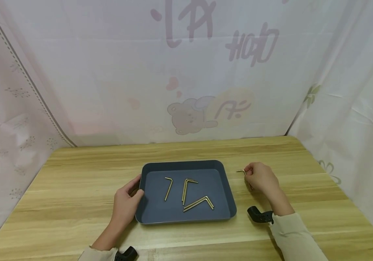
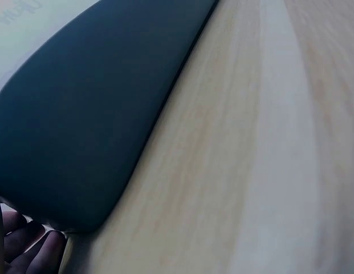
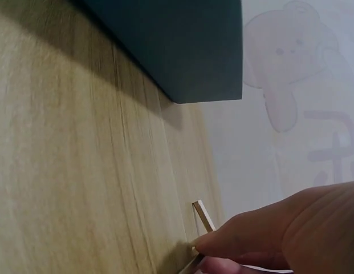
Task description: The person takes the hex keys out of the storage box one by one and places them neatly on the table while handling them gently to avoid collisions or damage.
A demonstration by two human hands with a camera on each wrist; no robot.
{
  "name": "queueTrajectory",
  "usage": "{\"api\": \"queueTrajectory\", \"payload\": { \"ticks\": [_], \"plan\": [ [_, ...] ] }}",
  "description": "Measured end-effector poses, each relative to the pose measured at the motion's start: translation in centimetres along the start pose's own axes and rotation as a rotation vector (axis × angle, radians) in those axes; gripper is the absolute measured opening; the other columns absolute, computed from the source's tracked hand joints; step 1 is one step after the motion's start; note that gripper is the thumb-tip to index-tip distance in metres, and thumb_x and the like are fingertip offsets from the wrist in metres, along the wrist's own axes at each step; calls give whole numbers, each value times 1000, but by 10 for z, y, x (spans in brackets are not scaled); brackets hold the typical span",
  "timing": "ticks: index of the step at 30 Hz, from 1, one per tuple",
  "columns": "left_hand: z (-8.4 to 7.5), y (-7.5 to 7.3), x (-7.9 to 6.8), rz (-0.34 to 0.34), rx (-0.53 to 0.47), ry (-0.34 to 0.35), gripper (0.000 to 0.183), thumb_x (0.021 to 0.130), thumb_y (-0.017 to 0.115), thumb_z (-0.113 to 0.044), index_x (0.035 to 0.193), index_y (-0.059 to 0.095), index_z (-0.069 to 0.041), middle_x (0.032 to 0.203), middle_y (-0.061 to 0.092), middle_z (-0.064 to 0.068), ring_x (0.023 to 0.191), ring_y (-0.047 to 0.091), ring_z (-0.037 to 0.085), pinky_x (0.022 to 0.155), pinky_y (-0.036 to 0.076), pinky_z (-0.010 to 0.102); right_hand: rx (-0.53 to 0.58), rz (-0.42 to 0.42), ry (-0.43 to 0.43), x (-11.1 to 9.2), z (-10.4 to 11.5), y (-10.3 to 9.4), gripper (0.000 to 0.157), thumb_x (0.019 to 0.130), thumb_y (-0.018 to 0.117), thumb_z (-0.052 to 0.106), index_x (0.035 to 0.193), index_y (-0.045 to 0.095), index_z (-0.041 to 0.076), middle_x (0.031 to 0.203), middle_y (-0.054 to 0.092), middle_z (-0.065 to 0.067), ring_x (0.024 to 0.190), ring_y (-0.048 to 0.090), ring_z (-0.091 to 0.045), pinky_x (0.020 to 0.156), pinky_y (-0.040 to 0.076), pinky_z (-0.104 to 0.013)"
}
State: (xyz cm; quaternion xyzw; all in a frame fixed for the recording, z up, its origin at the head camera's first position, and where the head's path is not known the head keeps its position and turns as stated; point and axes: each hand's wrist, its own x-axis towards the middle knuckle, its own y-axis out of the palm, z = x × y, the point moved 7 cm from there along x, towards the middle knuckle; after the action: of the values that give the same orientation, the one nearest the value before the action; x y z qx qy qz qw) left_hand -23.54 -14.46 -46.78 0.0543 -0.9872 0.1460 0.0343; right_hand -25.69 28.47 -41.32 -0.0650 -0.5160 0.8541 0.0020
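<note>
Likely pickup: right hand [image 1: 263, 177] pinches L-key [image 1: 241, 170], left hand [image 1: 125, 203] grips tray [image 1: 186, 165] left of those fingertips [image 3: 214, 242]; next needs steady lift

Tray [image 1: 180, 165]: cut off in both wrist views — its inside hidden there
Bent rod [image 1: 240, 170], right of tray: partly hidden by the right hand [image 1: 263, 177]
Left hand [image 1: 124, 204], left of tray: fingers partly behind its wall
Sleeves [image 1: 295, 233], nearer than tray: cut off below
</note>
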Motion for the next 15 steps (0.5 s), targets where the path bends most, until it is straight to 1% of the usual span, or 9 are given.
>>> {"api": "queueTrajectory", "payload": {
  "ticks": [6, 15],
  "plan": [
    [0, 0, -1, -5, 5, 5, 52, 90, 57, 1, 141, 60, -7, 137, 66, 14, 126, 64, 28, 86, 48, 6, 3, 9, 12, -3, 1, 0, 28, 91, 56, 10, 112, 68, -5, 91, 68, -13, 69, 54, -20, 58, 41, -31],
    [1, -1, 0, -7, 6, 7, 52, 90, 58, 0, 141, 60, -7, 137, 66, 13, 126, 65, 27, 85, 48, 6, 16, -1, 16, -1, -3, 2, 27, 92, 56, 10, 111, 69, -4, 90, 68, -12, 69, 54, -20, 57, 40, -31]
  ]
}}
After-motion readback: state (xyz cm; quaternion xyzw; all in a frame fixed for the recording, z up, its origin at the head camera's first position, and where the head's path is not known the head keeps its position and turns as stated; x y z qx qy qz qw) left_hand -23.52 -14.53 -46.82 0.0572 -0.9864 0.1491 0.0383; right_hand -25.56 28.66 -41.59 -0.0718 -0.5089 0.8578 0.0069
